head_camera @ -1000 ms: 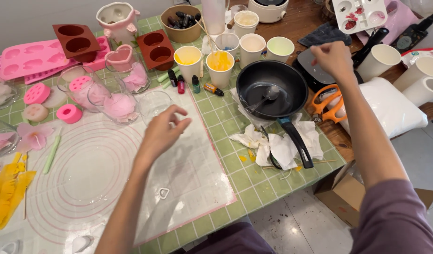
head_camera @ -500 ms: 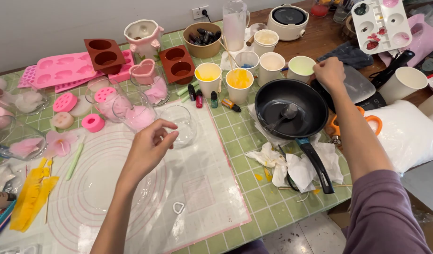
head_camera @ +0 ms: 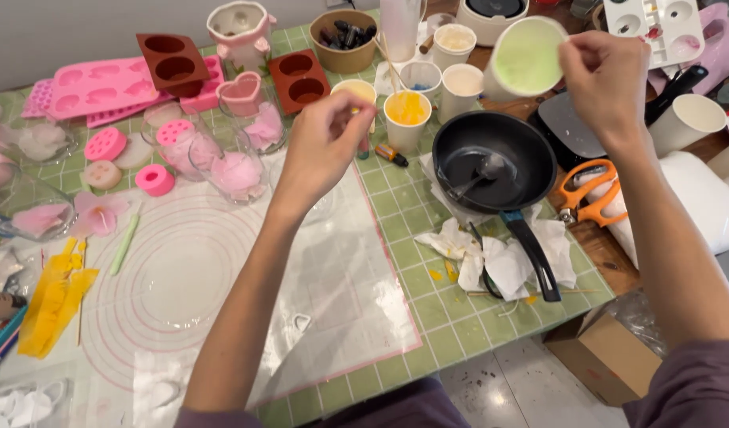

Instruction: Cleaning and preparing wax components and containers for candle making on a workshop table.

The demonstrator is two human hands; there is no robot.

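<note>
In the head view, the right hand (head_camera: 606,83) pinches the rim of a white paper cup (head_camera: 525,57) holding pale green liquid. The cup hangs in the air above the far right part of the table (head_camera: 452,317), over the far rim of the black frying pan (head_camera: 493,162). It is tipped hard, so its long axis runs nearly level, with the mouth facing the camera and slightly left and the base pointing away to the far right. The green fill shows as a smooth, flat disc inside the white rim.

The left hand (head_camera: 326,147) hovers over the far edge of the clear silicone mat (head_camera: 222,293), fingers curled loosely together near a cup of yellow liquid (head_camera: 406,119); whether it pinches anything I cannot tell.

One spoon (head_camera: 479,173) lies inside the pan. Behind the pan stand four more paper cups apart from the green one: the yellow one, one half hidden by the left hand, and two whitish ones. Two brown moulds (head_camera: 299,75) sit toward the far edge, beside several pink moulds (head_camera: 103,85). One pair of orange scissors (head_camera: 590,194) lies at the table's right edge, and crumpled white tissue (head_camera: 499,254) lies around the pan handle near the front right corner.
</note>
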